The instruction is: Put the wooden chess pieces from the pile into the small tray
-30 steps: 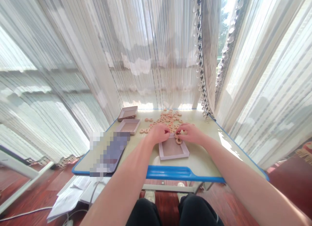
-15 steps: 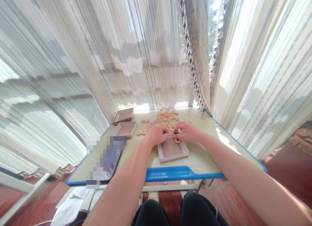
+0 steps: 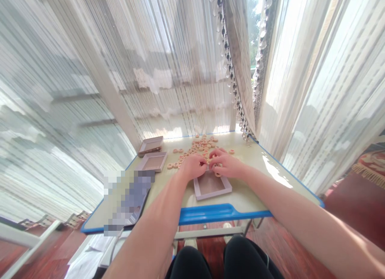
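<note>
A shallow open box [image 3: 198, 192] with a pale rim lies near the table's front edge. My left hand [image 3: 194, 167] is at its far left corner, thumb and fingers pinched together; what they hold is hidden. Over the far right corner, my right hand [image 3: 227, 163] has its fingers curled around a round wooden Chinese chess piece, mostly covered by the hand. A piece with a dark character [image 3: 217, 174] shows just below the right thumb, inside the box. Beyond both hands spreads a loose heap of Chinese chess pieces [image 3: 204, 143], some with red characters.
Another shallow box [image 3: 152, 161] and stacked boxes [image 3: 152, 143] stand at the table's far left. A dark flat device [image 3: 141, 206], partly pixelated, lies at the left. The table [image 3: 255, 190] has a raised blue edge. Sheer curtains [image 3: 180, 70] hang behind it.
My right hand has shifted slightly left, its fingers now farther over the heap and its thumb covering more of the box's corner. My left hand stays at the box. The view has turned slightly.
</note>
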{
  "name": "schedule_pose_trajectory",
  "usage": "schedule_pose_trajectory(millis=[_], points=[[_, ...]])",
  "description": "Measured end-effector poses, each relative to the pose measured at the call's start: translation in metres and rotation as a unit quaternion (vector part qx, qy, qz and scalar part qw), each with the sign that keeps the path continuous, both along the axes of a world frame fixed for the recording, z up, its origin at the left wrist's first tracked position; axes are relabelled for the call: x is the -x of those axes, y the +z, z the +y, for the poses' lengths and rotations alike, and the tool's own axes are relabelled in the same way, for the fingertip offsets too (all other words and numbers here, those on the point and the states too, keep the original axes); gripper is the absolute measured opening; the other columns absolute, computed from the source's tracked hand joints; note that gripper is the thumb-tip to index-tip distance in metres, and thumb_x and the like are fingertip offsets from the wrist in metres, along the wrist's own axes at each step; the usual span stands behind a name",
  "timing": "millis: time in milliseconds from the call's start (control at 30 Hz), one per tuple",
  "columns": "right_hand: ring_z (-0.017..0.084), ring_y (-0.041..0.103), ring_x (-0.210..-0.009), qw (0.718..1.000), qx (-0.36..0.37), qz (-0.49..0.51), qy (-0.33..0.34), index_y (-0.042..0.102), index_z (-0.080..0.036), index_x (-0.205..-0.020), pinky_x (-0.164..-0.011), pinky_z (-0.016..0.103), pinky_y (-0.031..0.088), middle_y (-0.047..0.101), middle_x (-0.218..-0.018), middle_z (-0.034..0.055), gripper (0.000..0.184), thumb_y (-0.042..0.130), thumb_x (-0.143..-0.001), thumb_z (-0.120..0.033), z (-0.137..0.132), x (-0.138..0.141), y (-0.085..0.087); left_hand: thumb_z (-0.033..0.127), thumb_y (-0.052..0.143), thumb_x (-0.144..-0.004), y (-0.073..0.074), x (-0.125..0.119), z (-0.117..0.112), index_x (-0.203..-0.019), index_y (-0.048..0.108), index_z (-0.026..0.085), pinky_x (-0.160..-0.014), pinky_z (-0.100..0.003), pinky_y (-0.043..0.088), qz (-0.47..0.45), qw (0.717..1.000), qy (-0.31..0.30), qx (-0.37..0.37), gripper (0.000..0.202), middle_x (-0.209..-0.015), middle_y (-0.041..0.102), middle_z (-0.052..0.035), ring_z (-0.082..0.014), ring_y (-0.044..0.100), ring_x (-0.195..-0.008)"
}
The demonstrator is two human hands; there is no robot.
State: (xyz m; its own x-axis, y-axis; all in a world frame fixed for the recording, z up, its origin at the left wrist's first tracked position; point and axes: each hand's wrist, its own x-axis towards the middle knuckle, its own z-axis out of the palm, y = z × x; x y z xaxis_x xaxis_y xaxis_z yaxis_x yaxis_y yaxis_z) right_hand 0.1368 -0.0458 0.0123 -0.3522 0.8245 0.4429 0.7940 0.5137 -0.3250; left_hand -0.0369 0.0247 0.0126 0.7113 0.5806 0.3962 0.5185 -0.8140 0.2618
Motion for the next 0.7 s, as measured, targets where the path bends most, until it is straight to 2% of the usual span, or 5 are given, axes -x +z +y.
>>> schedule_pose_trajectory(millis=[267,567,700], points=[[0.021,0.046,-0.089,0.992,-0.064,-0.111,0.002,0.068,-0.020,-0.071,-0.085,0.040,0.038,0.056,-0.094,0.0060,0.021,0.048,-0.076,-0.017,-0.0028,0.0028,0.0003,0.015,0.048,-0.071,0.0016,-0.0002,-0.0008,-0.067,0.067,0.019,-0.063,-0.022,0.041,0.007,1.000,-0.012,0.005,0.020,-0.071,0.063,-0.0001,-0.0118,0.053,-0.067],[0.020,0.047,-0.085,0.993,-0.066,-0.097,0.003,0.068,-0.020,-0.071,-0.080,0.036,0.039,0.055,-0.087,0.0057,0.018,0.050,-0.075,-0.019,-0.0016,0.0039,-0.0006,0.014,0.047,-0.072,0.0026,-0.0001,-0.0009,-0.066,0.066,0.019,-0.062,-0.022,0.039,0.016,1.000,-0.014,-0.004,0.020,-0.070,0.061,0.0003,-0.0116,0.052,-0.066],[0.020,0.047,-0.087,0.995,-0.070,-0.071,-0.003,0.068,-0.021,-0.080,-0.078,0.033,0.040,0.055,-0.089,0.0056,0.019,0.052,-0.071,-0.016,-0.0017,0.0026,-0.0010,0.015,0.048,-0.071,0.0000,0.0005,0.0007,-0.067,0.066,0.019,-0.061,-0.022,0.039,0.013,1.000,-0.009,-0.007,0.019,-0.068,0.061,0.0009,-0.0113,0.051,-0.065]])
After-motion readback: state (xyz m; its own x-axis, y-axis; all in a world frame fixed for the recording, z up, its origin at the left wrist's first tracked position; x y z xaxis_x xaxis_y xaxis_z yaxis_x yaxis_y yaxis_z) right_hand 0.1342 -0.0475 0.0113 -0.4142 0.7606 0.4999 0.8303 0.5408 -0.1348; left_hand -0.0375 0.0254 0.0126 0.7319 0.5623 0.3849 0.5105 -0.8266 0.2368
